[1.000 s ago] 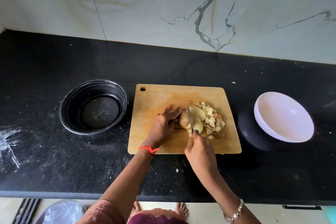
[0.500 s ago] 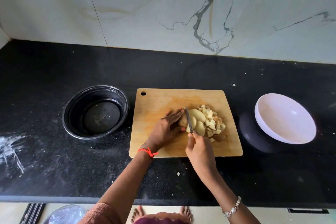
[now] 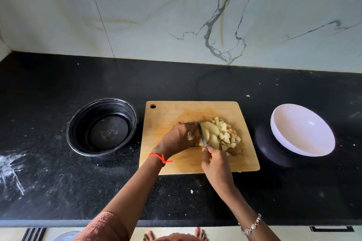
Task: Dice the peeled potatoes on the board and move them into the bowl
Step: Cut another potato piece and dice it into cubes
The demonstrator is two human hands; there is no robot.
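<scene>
left wrist: red thread [image 3: 159, 157], knotted, loose ends
right wrist: silver chain bracelet [image 3: 251, 225]
left sleeve [image 3: 103, 227]: salmon-pink, textured fabric
feet [image 3: 199, 235]: bare, orange-red painted toenails

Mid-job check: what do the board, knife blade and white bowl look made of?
Board: probably wood or bamboo, matte tan with faint grain and stains. Knife blade: likely metal, thin with a grey sheen. White bowl: smooth, glossy; plastic or ceramic, cannot tell.
</scene>
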